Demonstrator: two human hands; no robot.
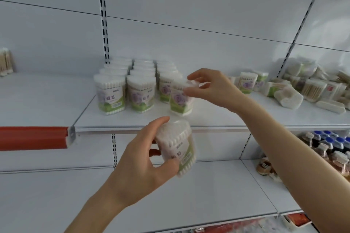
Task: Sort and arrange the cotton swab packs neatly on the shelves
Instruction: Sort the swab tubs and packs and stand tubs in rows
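At frame centre, one cotton swab pack (pixel 180 100) is pinched at its lid by the right hand (pixel 210 87), standing on the upper shelf (pixel 217 119) just right of three neat rows of packs (pixel 132 85). Below centre, a second pack (pixel 176 147) is gripped, tilted, by the left hand (pixel 140 164). Loose packs (pixel 295 85) are heaped at right.

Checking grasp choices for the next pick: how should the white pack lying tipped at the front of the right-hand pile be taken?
Probably across its side walls, from the front and above: the tipped pack shows its broad swab-tip face forward, other packs crowd behind it, and its front is free.
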